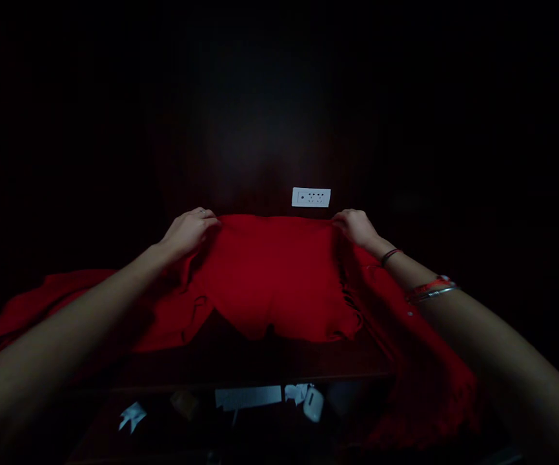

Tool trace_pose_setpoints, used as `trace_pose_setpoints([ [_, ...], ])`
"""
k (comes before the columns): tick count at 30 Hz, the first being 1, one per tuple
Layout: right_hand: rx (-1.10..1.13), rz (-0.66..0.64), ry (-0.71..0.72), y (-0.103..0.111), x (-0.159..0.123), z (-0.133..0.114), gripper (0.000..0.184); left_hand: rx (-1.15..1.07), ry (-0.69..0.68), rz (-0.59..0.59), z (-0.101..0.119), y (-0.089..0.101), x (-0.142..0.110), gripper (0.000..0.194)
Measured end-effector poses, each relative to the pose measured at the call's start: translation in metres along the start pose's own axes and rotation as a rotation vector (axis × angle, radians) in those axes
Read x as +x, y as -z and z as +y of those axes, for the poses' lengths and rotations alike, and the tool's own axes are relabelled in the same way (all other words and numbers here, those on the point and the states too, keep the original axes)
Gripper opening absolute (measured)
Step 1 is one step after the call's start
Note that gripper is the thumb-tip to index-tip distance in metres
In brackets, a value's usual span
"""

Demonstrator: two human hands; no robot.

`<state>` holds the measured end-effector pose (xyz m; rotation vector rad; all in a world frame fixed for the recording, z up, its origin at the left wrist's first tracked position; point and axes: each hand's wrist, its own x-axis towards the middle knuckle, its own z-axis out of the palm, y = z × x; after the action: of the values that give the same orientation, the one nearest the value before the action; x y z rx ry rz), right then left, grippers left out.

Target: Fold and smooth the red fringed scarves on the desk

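A large red cloth (274, 271) is spread over a dark tabletop (260, 368), its far edge drawn fairly straight between my hands. The far left corner of its middle part is pinched in my left hand (188, 231), which wears a ring. At the far right corner, the fingers of my right hand (355, 227) are closed on the same edge. Wavy, frilled edges run down both sides of the middle part. More red fabric spreads out to the left under my forearm, and to the right it hangs over the front with a frayed-looking border.
Behind the cloth stands a dark wall with a white power socket (311, 197). Below the tabletop's front edge lie crumpled white paper (133, 416), a pale flat strip (248, 397) and a small white rounded case (313, 404). Most of the surroundings are too dark to make out.
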<state>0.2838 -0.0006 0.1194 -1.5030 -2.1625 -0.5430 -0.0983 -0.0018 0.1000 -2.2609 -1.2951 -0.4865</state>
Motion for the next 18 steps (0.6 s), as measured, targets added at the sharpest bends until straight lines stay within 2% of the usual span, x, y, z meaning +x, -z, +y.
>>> trace_pose_setpoints([
  [3, 0.136, -0.103, 0.099, 0.004, -0.024, 0.001, 0.017, -0.058, -0.111, -0.064, 0.004, 0.000, -0.020, 0.037],
  [7, 0.321, -0.334, 0.213, -0.002, -0.071, -0.013, 0.014, -0.105, -0.263, -0.323, 0.010, -0.008, -0.047, 0.029],
  [9, 0.418, -0.469, 0.271, -0.010, -0.095, -0.023, 0.014, -0.119, -0.251, -0.440, 0.015, -0.010, -0.057, 0.027],
  [11, 0.504, -0.568, 0.297, -0.018, -0.113, -0.033, 0.014, -0.132, -0.191, -0.507, 0.024, -0.008, -0.063, 0.031],
  [13, 0.566, -0.611, 0.296, -0.022, -0.124, -0.040, 0.013, -0.176, -0.174, -0.519, 0.041, -0.003, -0.065, 0.045],
  [15, 0.585, -0.608, 0.296, -0.021, -0.129, -0.045, 0.013, -0.264, -0.231, -0.485, 0.068, 0.001, -0.064, 0.057],
  [18, 0.553, -0.541, 0.292, -0.009, -0.131, -0.049, 0.015, -0.380, -0.354, -0.414, 0.118, -0.002, -0.061, 0.058],
])
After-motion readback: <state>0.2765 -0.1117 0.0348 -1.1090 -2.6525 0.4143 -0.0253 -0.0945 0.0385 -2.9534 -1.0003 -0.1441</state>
